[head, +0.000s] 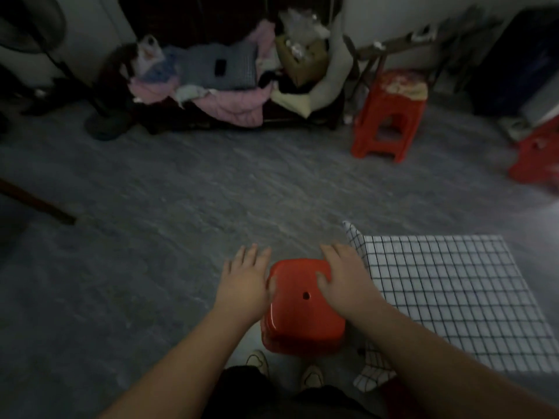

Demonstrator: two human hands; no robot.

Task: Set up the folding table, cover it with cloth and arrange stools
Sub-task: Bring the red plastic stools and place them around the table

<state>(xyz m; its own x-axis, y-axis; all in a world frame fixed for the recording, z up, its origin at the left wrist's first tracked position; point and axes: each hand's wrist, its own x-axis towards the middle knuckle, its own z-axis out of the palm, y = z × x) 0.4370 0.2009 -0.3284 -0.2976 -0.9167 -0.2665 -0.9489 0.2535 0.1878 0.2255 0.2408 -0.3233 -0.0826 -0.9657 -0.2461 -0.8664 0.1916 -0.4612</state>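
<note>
Head view, dim light, some blur.

Red stool (pixel 302 309): stands on the grey floor (pixel 181 192), near centre, just in front of the person's shoes (pixel 257 361). Seat up, small round hole near its middle. The lower rim looks layered, possibly more than one stool nested; cannot confirm in this light.

Left hand (pixel 245 282): at the stool's left edge, fingers straight and slightly fanned, pointing far. The thumb side meets the seat's left rim. No curl round the seat.

Right hand (pixel 341 276): lies flat on the far-right part of the seat, fingers spread, thumb resting on the seat top. Pressing or resting, not pinching.

Checked cloth (pixel 453 297): white with dark grid lines, spread flat at near right, just beside the stool's right side. One corner stands up at the far-left end; another corner hangs down at the near left, beside the right forearm. The folding table beneath is fully covered.

Second red stool (pixel 390 116): far right, upright, well apart from the hands, with pale material on its seat.

Red object (pixel 535 158): right edge, blurred, probably another stool.

Clothes pile (pixel 211 80): far centre, pink and grey fabric, against the wall. A dark round stand base (pixel 106 125) sits on the floor to its left.
</note>
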